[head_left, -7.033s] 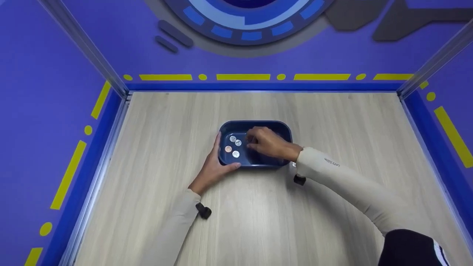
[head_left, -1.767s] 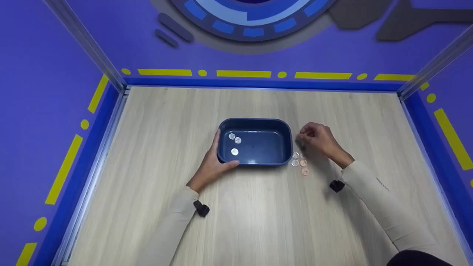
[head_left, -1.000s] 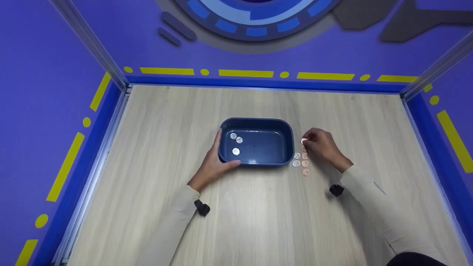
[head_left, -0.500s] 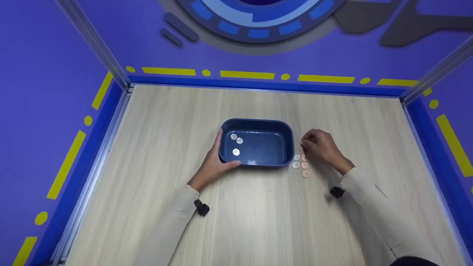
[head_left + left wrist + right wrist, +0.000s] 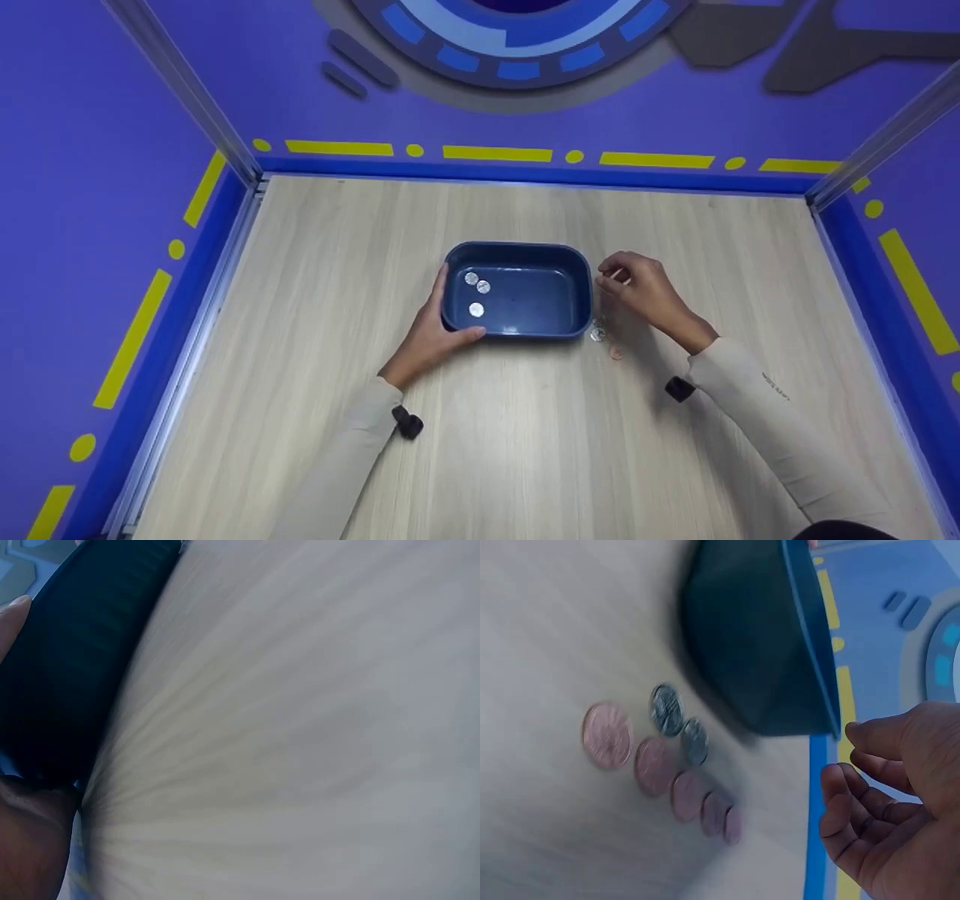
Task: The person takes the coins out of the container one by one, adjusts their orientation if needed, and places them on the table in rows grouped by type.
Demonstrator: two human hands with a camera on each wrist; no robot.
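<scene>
My left hand (image 5: 431, 334) grips the left end of a dark blue plastic tub (image 5: 532, 304), thumb over its front rim and fingers along the side. Three silver coins (image 5: 476, 310) lie in the tub's left half. My right hand (image 5: 646, 291) hovers just off the tub's right rim, fingers loosely bent and thumb apart from them, with nothing between. Below it, the right wrist view shows several copper coins (image 5: 655, 766) in a row on the table, and two silver coins (image 5: 667, 710) beside them, close to the tub's wall. The head view shows these coins partly blurred.
The pale wood-grain table (image 5: 480, 450) is bounded by blue-purple panels (image 5: 480, 120) at the back and sides. Metal rails (image 5: 187, 322) run along the side edges. Small black cameras (image 5: 407, 423) are strapped to both wrists.
The copper coin that lay in the tub is gone from it. My right hand set a copper coin at the row's far end, released it and moved left toward the tub. The left hand stayed.
</scene>
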